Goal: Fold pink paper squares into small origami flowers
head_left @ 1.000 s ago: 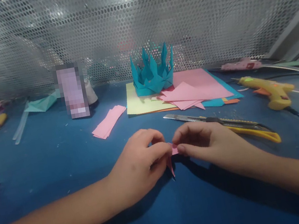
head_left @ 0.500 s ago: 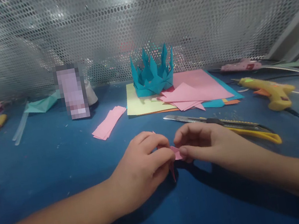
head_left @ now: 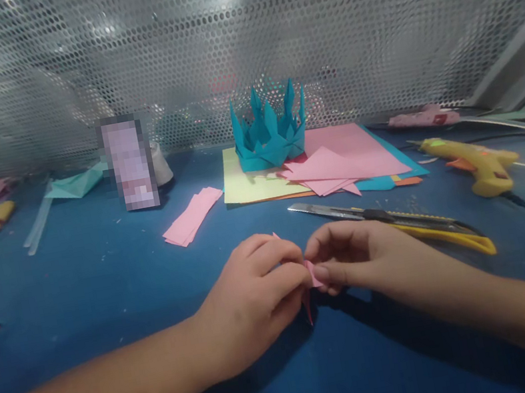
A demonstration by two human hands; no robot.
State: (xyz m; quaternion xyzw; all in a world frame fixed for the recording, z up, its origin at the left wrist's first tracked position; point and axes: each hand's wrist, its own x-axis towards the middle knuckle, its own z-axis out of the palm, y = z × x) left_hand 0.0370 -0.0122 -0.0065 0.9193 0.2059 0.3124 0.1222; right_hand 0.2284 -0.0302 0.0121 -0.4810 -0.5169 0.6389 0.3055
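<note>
A small folded pink paper piece (head_left: pixel 311 276) is pinched between both my hands low over the blue table (head_left: pixel 104 278). My left hand (head_left: pixel 254 296) is closed, thumb and fingers pressed on the paper's left side. Facing it, my right hand (head_left: pixel 355 261) is closed with its fingertips on the paper's right side. Most of the paper is hidden by my fingers; one pink tip pokes down below them. Just behind my right hand lies a yellow utility knife (head_left: pixel 399 223) with its blade out.
Pink paper strips (head_left: pixel 192 215) lie behind my left hand. A teal paper crown (head_left: pixel 268 131) stands on a stack of coloured sheets (head_left: pixel 337 159) at the back. A yellow glue gun (head_left: pixel 475 162) with its cable lies right. A perforated metal wall (head_left: pixel 235 39) closes the back.
Both hands have stayed in place, shifting their fingers slightly on the pink paper and pressing closer together. The view has dropped a little.
</note>
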